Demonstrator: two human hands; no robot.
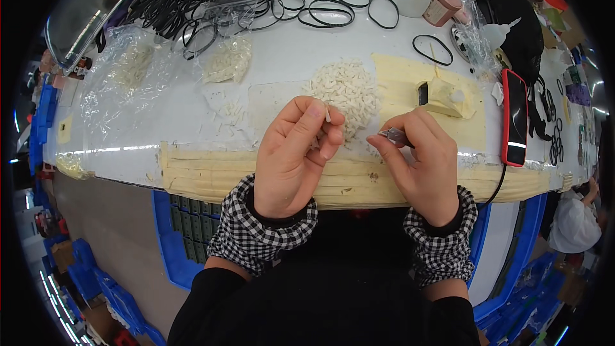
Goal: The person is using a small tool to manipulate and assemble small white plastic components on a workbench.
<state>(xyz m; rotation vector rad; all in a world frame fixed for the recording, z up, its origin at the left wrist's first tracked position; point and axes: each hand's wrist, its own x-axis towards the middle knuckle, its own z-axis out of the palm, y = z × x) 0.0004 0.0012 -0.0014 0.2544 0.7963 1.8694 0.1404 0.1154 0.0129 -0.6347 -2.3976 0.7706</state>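
A small white plastic piece (pixel 327 115) is pinched between the thumb and fingers of my left hand (pixel 288 157). To its right, my right hand (pixel 428 160) closes around a short grey tool with a pointed metal tip (pixel 395 136); most of it is hidden in the fingers, so its exact kind does not show. The tip points left, apart from the white piece. Just beyond both hands a heap of similar white pieces (pixel 349 83) lies on the white table (pixel 275 64). Smaller white scraps (pixel 232 114) are scattered left of the heap.
Yellow tape (pixel 211 170) covers the table's near edge. Clear bags (pixel 227 61) of white pieces lie left. Black belts (pixel 327 13) spread across the back. A tape-wrapped block (pixel 450 97) and a red-edged phone (pixel 514 115) with a cable are right. Blue crates (pixel 168 243) stand below.
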